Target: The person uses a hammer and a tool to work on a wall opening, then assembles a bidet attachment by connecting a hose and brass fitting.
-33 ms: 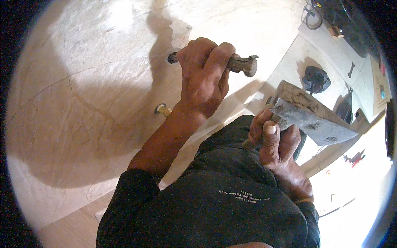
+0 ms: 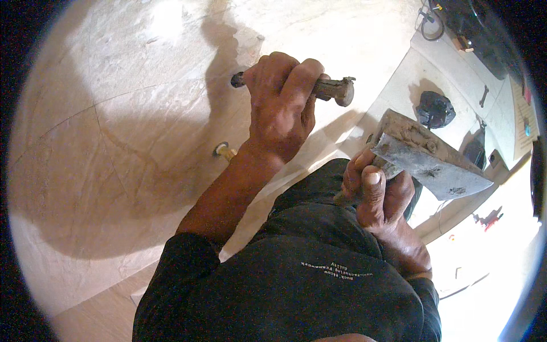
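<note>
My left hand is wrapped round a thick, worn cold chisel with a mushroomed striking end. The chisel's far end meets a dark round hole in the marbled tile wall. Lower right, my right hand is closed on the handle of a hatchet, most of which my fingers hide. Its heavy grey head with a flared blade points to the right, apart from the chisel.
A brass pipe fitting sticks out of the wall beside my left forearm. At right, a black plastic bundle and a small spanner lie on the pale floor. Red-handled pliers lie farther right, in bright light.
</note>
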`<state>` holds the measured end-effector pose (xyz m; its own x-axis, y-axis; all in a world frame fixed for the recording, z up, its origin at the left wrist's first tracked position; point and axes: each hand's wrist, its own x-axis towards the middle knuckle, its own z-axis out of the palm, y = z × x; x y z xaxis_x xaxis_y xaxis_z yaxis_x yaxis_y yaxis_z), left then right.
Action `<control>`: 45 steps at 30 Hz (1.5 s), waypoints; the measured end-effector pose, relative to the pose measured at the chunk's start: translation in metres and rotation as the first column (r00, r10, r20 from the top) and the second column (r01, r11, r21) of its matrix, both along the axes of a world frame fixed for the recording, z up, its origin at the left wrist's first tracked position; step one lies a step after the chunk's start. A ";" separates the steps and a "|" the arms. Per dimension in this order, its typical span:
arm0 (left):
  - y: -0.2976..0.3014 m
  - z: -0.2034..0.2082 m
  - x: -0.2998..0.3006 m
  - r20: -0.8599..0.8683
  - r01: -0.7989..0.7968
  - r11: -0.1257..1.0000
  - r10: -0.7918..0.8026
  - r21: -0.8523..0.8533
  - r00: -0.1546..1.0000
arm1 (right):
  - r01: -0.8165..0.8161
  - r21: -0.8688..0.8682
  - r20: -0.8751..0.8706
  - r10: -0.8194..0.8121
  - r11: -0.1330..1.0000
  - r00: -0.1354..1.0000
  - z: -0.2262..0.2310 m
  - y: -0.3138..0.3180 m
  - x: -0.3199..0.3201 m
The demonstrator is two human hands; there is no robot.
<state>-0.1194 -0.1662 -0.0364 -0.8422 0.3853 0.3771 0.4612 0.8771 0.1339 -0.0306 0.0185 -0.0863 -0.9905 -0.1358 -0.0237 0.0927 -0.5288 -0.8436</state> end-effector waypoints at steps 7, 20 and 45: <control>0.001 -0.003 -0.009 -0.093 0.005 1.000 -0.008 -0.029 0.996 | -0.038 0.295 -0.011 0.043 0.955 0.999 -0.009 -0.007 -0.027; 0.011 0.001 -0.017 -0.043 -0.053 0.998 0.053 -0.014 0.998 | 0.002 0.160 0.052 -0.010 0.987 0.999 -0.001 0.009 -0.049; 0.014 0.005 -0.028 0.048 -0.097 0.981 0.106 -0.167 0.993 | -0.049 -0.013 0.213 0.051 0.999 0.976 0.007 0.002 -0.061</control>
